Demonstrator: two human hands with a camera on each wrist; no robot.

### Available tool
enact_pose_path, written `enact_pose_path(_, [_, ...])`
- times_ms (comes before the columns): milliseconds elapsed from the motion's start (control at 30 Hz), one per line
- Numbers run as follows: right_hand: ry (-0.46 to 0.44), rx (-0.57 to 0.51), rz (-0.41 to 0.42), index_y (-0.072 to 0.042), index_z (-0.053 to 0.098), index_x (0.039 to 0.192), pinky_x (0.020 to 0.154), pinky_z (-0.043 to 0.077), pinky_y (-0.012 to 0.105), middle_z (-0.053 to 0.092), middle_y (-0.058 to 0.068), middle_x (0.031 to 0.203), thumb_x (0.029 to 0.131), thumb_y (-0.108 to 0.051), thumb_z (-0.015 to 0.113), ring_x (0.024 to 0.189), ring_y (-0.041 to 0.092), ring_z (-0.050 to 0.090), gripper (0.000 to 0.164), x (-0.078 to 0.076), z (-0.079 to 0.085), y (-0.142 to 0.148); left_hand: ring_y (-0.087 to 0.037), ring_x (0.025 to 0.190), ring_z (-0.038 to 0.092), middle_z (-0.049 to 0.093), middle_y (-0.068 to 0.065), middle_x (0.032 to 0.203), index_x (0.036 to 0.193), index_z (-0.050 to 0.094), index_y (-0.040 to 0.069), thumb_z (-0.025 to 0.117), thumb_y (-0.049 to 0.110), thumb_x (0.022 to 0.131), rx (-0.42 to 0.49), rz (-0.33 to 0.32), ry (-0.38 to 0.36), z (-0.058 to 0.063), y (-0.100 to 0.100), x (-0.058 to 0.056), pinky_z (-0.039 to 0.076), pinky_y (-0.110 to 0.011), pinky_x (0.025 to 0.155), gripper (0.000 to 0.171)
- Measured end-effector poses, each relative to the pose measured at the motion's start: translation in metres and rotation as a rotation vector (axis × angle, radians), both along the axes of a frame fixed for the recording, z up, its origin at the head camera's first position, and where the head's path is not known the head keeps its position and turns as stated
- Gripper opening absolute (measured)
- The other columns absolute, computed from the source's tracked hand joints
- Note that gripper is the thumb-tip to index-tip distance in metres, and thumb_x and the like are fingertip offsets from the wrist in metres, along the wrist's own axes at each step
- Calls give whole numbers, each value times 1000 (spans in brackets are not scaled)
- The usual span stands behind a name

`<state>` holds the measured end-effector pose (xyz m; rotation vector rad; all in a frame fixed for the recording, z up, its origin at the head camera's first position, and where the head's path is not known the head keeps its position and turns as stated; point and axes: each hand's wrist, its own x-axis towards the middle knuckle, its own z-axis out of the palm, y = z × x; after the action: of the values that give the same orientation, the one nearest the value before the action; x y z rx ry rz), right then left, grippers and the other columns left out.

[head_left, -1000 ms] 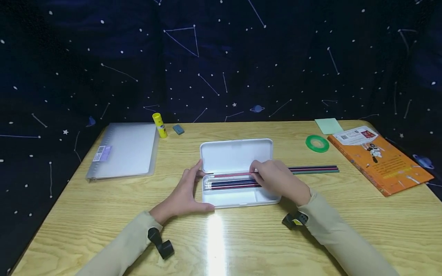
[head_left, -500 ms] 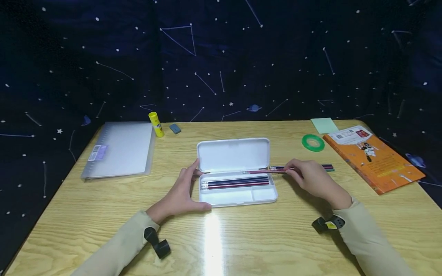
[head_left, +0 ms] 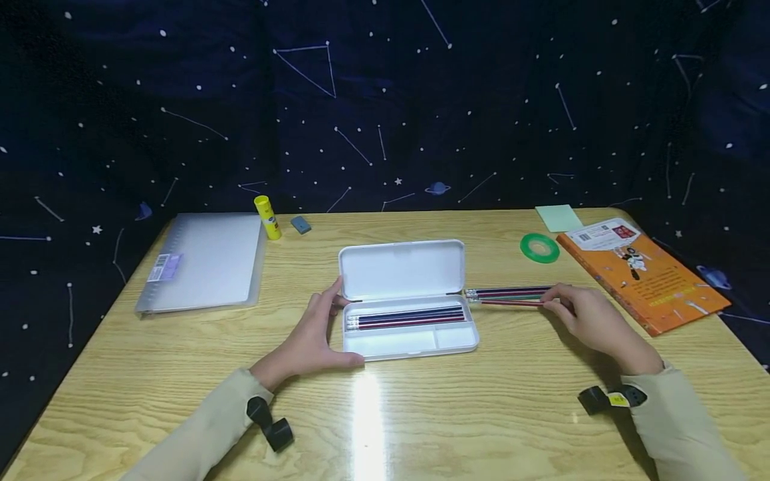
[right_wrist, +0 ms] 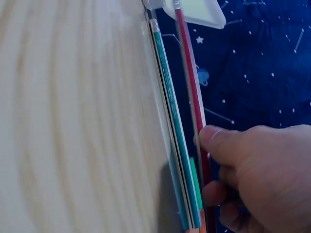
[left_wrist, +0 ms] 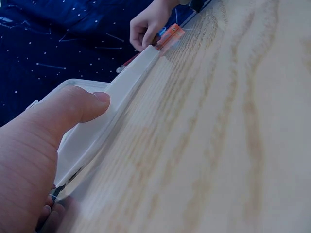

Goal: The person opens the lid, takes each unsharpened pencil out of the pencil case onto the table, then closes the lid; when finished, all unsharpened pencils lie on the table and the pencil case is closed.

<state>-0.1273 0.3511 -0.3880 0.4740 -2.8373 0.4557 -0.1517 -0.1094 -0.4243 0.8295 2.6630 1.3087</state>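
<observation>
A white pencil case point(head_left: 402, 270) lies with its lid raised, several pencils point(head_left: 409, 319) in its long compartment. My left hand point(head_left: 309, 337) holds the case's left end between thumb at the front and fingers behind. In the left wrist view, that thumb point(left_wrist: 80, 107) lies against the case's side. My right hand point(head_left: 592, 317) pinches a red pencil point(head_left: 511, 303) near its far right end. Just behind it, several pencils point(head_left: 511, 291) lie on the table beside the case. In the right wrist view, the red pencil point(right_wrist: 192, 77) is apart from a teal pencil point(right_wrist: 170, 107).
An orange book point(head_left: 650, 280), green tape roll point(head_left: 539, 248) and pale sticky notes point(head_left: 559, 218) lie at the back right. A clear-covered notebook point(head_left: 204, 260), yellow glue stick point(head_left: 267, 217) and blue eraser point(head_left: 301, 225) are at the back left. A dark starry cloth point(head_left: 385, 100) hangs behind.
My right hand has drawn the red pencil out of the case and moved it right, alongside the pencils on the table. The left hand has stayed on the case.
</observation>
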Motion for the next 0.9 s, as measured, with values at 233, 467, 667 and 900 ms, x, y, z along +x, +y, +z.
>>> enact_pose_path(233, [-14, -33, 21, -8, 65, 88, 47, 26, 21, 39, -10, 57, 87, -4, 68, 51, 0, 29, 5, -2, -9, 11, -18, 114, 43, 47, -2, 130, 156, 9, 12, 91, 38, 54, 10, 7, -4, 1, 1, 0, 40, -43, 102, 133])
enact_pose_path(467, [16, -96, 42, -7, 60, 91, 47, 30, 20, 41, -8, 61, 81, 1, 72, 53, -2, 32, 17, -8, -14, 10, -18, 113, 42, 47, -2, 130, 156, 9, 12, 92, 39, 54, 3, 10, -2, 0, -1, 0, 40, -43, 100, 134])
enact_pose_path(667, [-3, -105, 21, -4, 58, 98, 48, 29, 22, 43, -5, 63, 82, 0, 72, 54, 0, 33, 22, -16, -10, 4, -17, 114, 40, 48, -2, 130, 155, 8, 10, 92, 36, 55, 12, 4, 11, 0, -1, 0, 39, -41, 100, 133])
enact_pose_path(900, [-95, -173, 57, -8, 59, 94, 49, 33, 22, 45, -5, 64, 88, -6, 67, 55, 3, 39, 10, -21, -6, -21, -18, 114, 42, 46, -3, 130, 156, 8, 11, 92, 38, 55, 15, -3, 12, -1, 0, 0, 40, -43, 101, 134])
